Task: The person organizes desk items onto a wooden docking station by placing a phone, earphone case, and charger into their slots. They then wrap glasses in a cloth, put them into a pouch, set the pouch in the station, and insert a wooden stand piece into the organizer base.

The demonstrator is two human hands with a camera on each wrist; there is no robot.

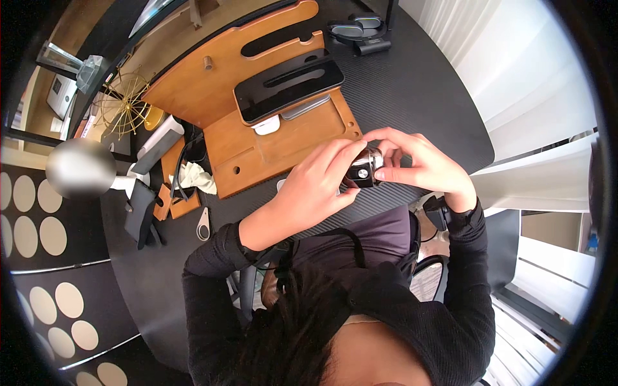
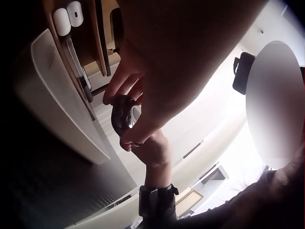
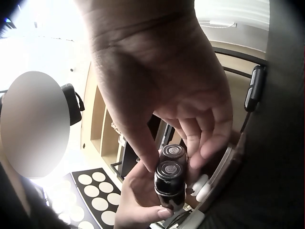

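Observation:
A small glossy black device [image 1: 364, 168] with a silver band is held between both hands above the desk's near edge. In the right wrist view it shows two round ringed heads [image 3: 170, 170]. My left hand [image 1: 315, 183] grips it from the left, thumb low and fingers over its top. My right hand [image 1: 421, 164] pinches its right side between thumb and curved fingers. The left wrist view shows the dark device [image 2: 123, 114] between the fingertips of the left hand [image 2: 152, 81], with the right hand [image 2: 155, 152] beyond it.
A wooden organizer [image 1: 257, 154] holds a black tray [image 1: 290, 87] and a white earbud case [image 1: 266, 125]. To the left lie a cloth [image 1: 195, 177], a key ring tool [image 1: 204, 224] and a gold wire ornament [image 1: 125, 103]. Dark glasses [image 1: 357, 29] sit at the back.

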